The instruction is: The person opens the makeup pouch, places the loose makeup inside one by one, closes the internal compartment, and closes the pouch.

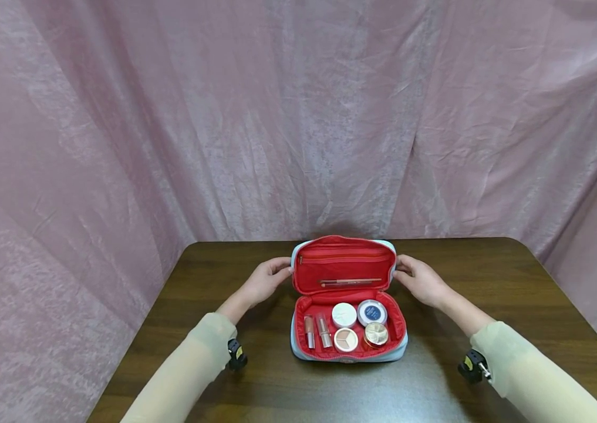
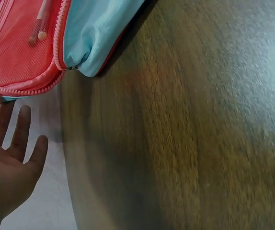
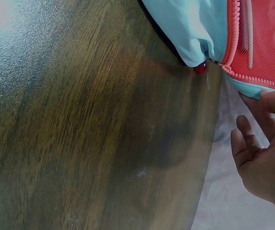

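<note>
A light blue cosmetic bag [image 1: 298, 346] with red lining stands unzipped on the table, its lid [image 1: 340, 267] raised at the back. My left hand [image 1: 265, 281] pinches the lid's left edge between thumb and fingers, the other fingers spread apart in the left wrist view. At the opposite edge my right hand [image 1: 424, 283] pinches the lid the same way. Two brushes [image 1: 351, 282] sit in the lid's mesh pocket. The base holds two lip tubes [image 1: 324, 331], a white round case [image 1: 344, 315], a blue-centred compact [image 1: 372, 313], a three-colour palette [image 1: 346, 339] and a gold-rimmed jar [image 1: 375, 334].
The dark wooden table [image 1: 198, 376] has rounded far corners. Behind it hangs a pink velvet curtain [image 1: 330, 117], close to the far edge. Each forearm, in a pale sleeve [image 1: 192, 358], wears a small black wrist camera [image 1: 237, 355].
</note>
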`<state>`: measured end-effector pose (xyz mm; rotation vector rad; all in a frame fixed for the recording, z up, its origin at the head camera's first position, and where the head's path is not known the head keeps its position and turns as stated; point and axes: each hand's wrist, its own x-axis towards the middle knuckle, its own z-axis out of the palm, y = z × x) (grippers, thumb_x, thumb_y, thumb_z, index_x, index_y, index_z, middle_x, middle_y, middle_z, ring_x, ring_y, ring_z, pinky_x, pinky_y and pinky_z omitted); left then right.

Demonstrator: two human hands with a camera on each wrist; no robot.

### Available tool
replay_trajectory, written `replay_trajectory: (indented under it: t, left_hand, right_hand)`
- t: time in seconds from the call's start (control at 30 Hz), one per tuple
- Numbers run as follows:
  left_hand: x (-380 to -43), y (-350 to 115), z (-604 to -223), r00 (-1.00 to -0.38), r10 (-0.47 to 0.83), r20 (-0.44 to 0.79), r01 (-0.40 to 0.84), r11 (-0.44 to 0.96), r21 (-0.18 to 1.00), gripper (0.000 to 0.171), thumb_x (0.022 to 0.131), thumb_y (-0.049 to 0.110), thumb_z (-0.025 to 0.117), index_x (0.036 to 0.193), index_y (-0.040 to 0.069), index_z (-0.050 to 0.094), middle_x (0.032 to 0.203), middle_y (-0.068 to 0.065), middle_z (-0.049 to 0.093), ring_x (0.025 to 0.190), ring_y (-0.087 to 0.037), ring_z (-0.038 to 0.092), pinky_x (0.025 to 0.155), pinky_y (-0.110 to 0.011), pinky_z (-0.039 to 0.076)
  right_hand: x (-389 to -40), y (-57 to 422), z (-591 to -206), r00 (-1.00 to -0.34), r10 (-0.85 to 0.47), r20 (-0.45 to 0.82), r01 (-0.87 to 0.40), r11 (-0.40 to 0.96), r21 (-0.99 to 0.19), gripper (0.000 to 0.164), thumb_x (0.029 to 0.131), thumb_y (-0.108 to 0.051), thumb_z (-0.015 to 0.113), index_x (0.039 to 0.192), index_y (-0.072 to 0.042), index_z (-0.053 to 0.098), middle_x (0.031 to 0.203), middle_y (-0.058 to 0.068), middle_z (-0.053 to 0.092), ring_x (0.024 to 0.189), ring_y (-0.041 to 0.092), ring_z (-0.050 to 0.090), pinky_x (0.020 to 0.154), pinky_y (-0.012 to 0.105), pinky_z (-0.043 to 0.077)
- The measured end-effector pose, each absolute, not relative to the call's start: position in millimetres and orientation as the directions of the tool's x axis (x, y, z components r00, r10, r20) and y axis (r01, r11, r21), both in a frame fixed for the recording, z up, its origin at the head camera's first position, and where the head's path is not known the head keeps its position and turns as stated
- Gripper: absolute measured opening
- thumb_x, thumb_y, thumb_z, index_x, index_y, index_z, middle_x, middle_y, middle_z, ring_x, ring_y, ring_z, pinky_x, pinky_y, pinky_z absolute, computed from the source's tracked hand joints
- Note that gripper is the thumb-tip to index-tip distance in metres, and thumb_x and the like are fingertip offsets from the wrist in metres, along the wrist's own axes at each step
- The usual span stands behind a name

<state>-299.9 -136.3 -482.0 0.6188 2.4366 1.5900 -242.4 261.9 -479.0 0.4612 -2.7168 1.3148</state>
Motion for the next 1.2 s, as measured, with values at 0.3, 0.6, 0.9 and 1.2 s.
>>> replay_trajectory:
  t: [0.3,0.6,0.9,1.2]
  left_hand:
    - [-292.4,-143.3,-475.8,-0.866,0.482,0.128,0.347,0.397,0.85,0.028,0.106,0.02,0.059,0.132,0.01,0.065,0.121,-0.002,0.071,0.116,-0.019,0.064,0.1,-0.042,0.05]
    - [-282.6,-146.8,-467.4,-0.839,0.523,0.15,0.423,0.454,0.784,0.023,0.106,0.018,0.059,0.128,0.017,0.064,0.121,0.003,0.069,0.118,-0.015,0.062,0.104,-0.043,0.047]
    - [-273.1,-152.0,-463.4,-0.789,0.557,0.257,0.596,0.597,0.537,0.022,0.104,0.023,0.063,0.126,0.025,0.067,0.117,0.011,0.067,0.114,-0.012,0.061,0.096,-0.042,0.051]
    - [-266.0,-157.7,-459.6,-0.616,0.678,0.4,0.787,0.551,0.278,0.023,0.099,0.013,0.07,0.121,0.019,0.071,0.115,0.007,0.07,0.11,-0.014,0.063,0.101,-0.041,0.048]
  right_hand:
    - [-238.0,262.0,-473.9,-0.93,-0.271,0.248,-0.365,0.597,-0.715,0.02,0.099,0.001,0.063,0.119,-0.001,0.065,0.11,0.012,0.073,0.109,0.035,0.068,0.099,0.058,0.048]
    - [-227.8,263.0,-467.1,-0.9,-0.259,0.351,-0.42,0.731,-0.538,0.015,0.096,-0.003,0.069,0.109,-0.011,0.068,0.101,0.005,0.072,0.103,0.031,0.062,0.087,0.052,0.05]
    - [-218.3,266.7,-464.4,-0.817,-0.332,0.472,-0.516,0.788,-0.337,0.024,0.087,0.004,0.071,0.105,-0.012,0.067,0.101,0.012,0.069,0.102,0.034,0.063,0.086,0.053,0.048]
    - [-214.3,268.3,-463.3,-0.76,-0.43,0.488,-0.583,0.783,-0.218,0.031,0.089,0.001,0.067,0.108,-0.022,0.074,0.105,-0.002,0.072,0.105,0.025,0.061,0.093,0.051,0.044]
